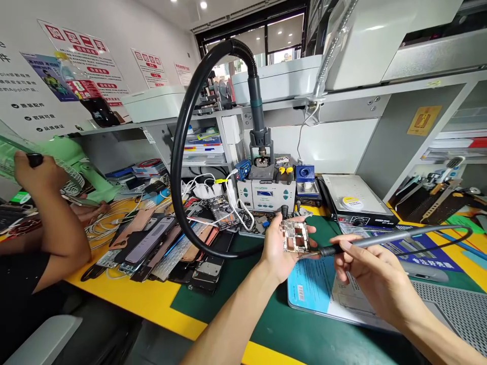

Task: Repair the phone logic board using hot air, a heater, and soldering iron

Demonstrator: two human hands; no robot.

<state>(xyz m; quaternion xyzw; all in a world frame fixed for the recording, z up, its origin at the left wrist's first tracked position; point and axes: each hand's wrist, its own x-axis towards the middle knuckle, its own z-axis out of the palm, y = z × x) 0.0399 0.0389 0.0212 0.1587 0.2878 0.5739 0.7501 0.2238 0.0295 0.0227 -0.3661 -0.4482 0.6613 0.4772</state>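
My left hand [277, 247] holds a small phone circuit board [295, 235] upright above the green mat, fingers curled round its edges. My right hand [367, 263] is closed in a pen grip on a grey soldering iron handle [391, 236], whose tip touches the board's lower right edge. The iron's cable loops off to the right.
A hot-air station [266, 193] with a thick black hose [182, 152] stands behind the board. Several phones and back covers [152, 248] lie in a pile at left. A heating plate [357, 205] sits at right. Another person's arm [57, 223] is raised at far left.
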